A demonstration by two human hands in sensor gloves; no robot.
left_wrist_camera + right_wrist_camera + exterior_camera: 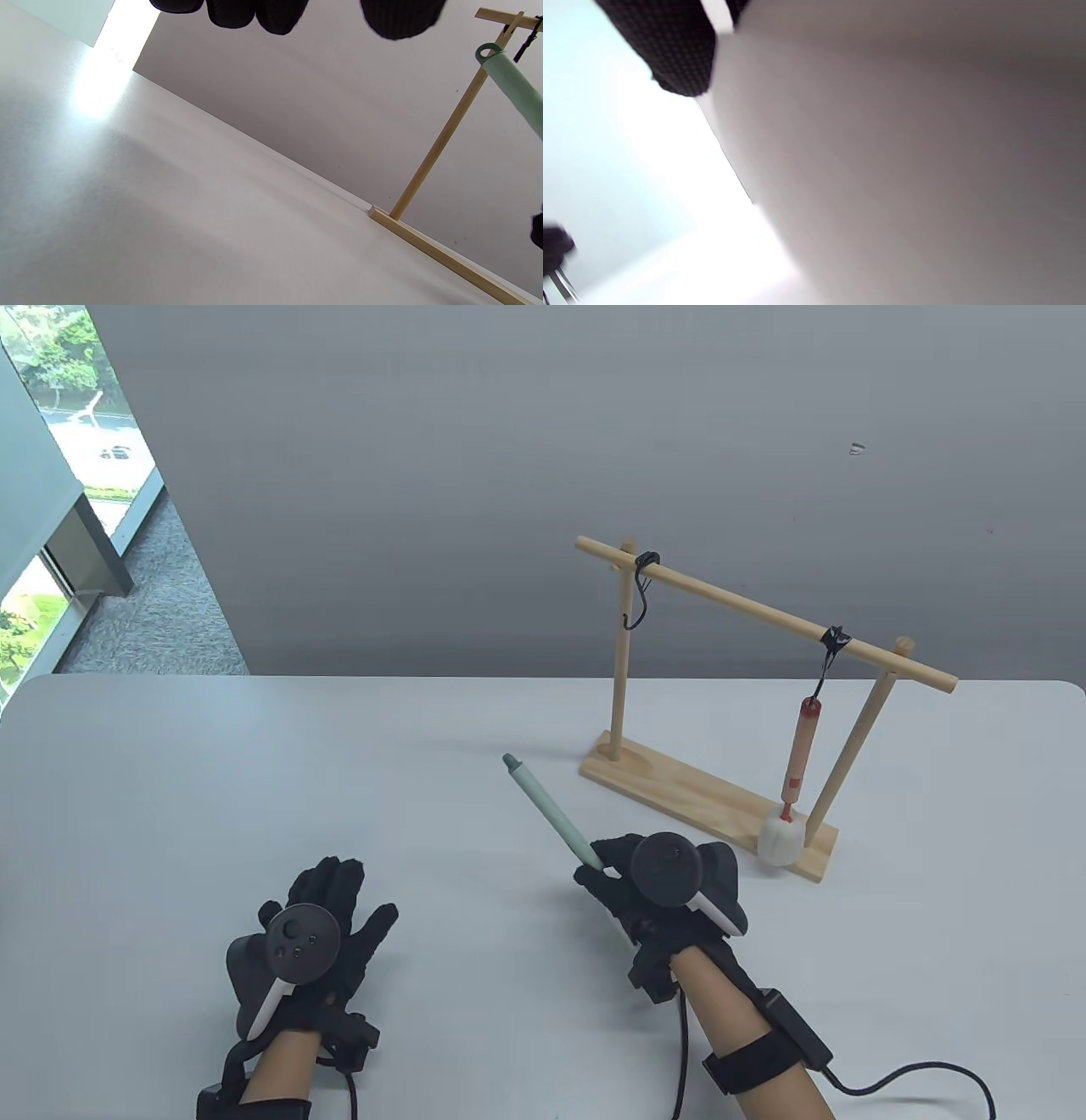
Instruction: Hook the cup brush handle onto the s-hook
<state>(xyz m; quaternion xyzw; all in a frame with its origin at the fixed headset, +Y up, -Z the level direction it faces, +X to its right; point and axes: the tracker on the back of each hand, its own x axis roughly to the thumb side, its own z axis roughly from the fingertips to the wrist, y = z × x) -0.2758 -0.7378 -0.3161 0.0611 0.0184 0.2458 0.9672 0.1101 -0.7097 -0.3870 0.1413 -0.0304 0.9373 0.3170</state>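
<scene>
My right hand (615, 874) grips a pale green cup brush handle (547, 817) and holds it tilted up to the far left; its loop end (510, 762) is free, left of the wooden rack (704, 793). The handle's loop also shows in the left wrist view (488, 51). An empty black s-hook (640, 589) hangs at the left end of the rack's bar. A second s-hook (831, 653) at the right carries an orange-handled brush (797, 763). My left hand (331, 912) lies flat on the table with fingers spread, holding nothing. The right wrist view is blurred.
The white table (254, 780) runs to a grey wall behind. The rack's base stands at the right middle of the table. A window and carpeted floor (144, 602) lie beyond the table's far left corner.
</scene>
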